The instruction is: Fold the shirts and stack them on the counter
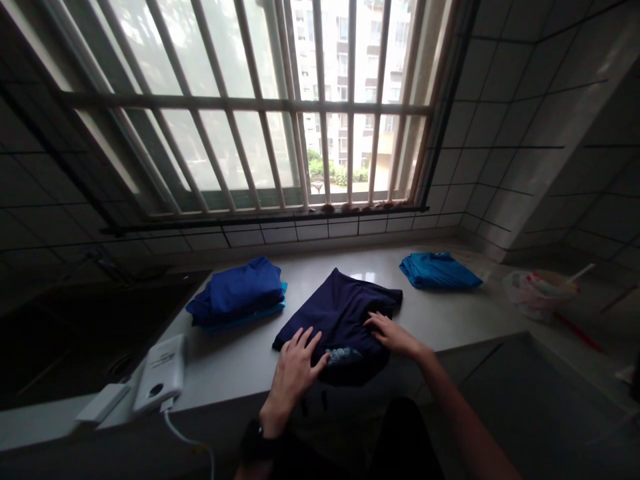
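Observation:
A dark navy garment [330,303] with a pale printed patch lies partly folded on the counter, its near end hanging over the front edge. On its near left part rests my left hand [296,367], fingers spread and thumb beside the print. My right hand [393,333] lies on the right side of the cloth with its fingers stretched out. Neither hand appears to grasp the fabric. To the left sits a stack of folded blue clothes [240,290], and a folded teal-blue garment [437,271] is at the back right.
A white power bank [161,373] with a cable and a small white box [103,403] lie near the left front edge, beside a dark sink [75,333]. A plastic bag with a container [543,292] stands far right. Behind the counter [220,373] is a barred window [260,107].

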Motion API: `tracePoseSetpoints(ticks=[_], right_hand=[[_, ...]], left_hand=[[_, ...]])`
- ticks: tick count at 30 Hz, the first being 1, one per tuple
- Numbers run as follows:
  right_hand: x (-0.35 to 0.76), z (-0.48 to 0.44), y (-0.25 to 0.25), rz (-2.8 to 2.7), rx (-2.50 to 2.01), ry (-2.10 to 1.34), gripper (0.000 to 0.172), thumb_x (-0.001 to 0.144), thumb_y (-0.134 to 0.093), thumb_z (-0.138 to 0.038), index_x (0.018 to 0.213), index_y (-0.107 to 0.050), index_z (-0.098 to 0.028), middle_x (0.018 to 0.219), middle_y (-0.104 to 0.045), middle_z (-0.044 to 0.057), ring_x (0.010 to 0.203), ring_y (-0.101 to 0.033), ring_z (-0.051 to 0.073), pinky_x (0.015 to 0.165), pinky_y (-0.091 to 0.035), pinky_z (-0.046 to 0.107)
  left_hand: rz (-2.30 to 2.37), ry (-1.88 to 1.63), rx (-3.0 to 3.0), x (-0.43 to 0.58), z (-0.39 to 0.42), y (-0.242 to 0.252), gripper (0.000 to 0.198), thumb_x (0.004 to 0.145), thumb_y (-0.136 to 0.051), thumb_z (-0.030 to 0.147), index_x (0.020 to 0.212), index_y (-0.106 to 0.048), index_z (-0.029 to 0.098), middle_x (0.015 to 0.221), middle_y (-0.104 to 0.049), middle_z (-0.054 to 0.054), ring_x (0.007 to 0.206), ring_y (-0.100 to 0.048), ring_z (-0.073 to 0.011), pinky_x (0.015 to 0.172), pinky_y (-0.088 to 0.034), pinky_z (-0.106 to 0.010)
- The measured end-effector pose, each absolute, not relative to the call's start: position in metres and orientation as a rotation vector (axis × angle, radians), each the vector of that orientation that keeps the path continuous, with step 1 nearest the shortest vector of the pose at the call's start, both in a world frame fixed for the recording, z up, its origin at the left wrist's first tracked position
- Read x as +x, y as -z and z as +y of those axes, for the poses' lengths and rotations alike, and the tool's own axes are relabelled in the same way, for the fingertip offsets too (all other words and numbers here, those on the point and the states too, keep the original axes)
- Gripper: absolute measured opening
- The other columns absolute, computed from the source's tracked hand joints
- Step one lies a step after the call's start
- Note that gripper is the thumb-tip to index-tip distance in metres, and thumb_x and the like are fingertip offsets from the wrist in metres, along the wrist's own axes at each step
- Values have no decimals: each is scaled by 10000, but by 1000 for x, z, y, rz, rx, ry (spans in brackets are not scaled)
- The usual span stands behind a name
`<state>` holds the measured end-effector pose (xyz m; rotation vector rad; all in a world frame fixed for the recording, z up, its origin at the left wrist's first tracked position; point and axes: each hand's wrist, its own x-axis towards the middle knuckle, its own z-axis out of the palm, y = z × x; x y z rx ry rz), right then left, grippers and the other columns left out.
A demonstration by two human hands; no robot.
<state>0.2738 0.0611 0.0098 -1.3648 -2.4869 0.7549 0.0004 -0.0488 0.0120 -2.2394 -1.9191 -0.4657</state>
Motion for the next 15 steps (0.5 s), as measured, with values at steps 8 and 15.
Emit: tracePoseSetpoints(ticks=[8,15], right_hand=[[256,-2,-26,-2352,-1352,-400,451,963,-459,-165,1390,-603,-190,1441,-584,161,1299,-584,267,1090,-472,423],[222,-66,48,-2289,-1482,-121,950,741,-693,-56,1583,-341,-318,1684,-226,147,1547,-183,398,1171,-286,634]], left_hand=[[-1937,501,-2374,4,-83,8,711,881,-637,561,1517,-479,283,1443,-609,-112,1249,-606,-313,1003,-513,-453],[-1874,314,-2392,-24,-85,19,770,803,-524,0,1510,-485,301,1576,-483,-73,1432,-472,-286,1090,-463,-455]])
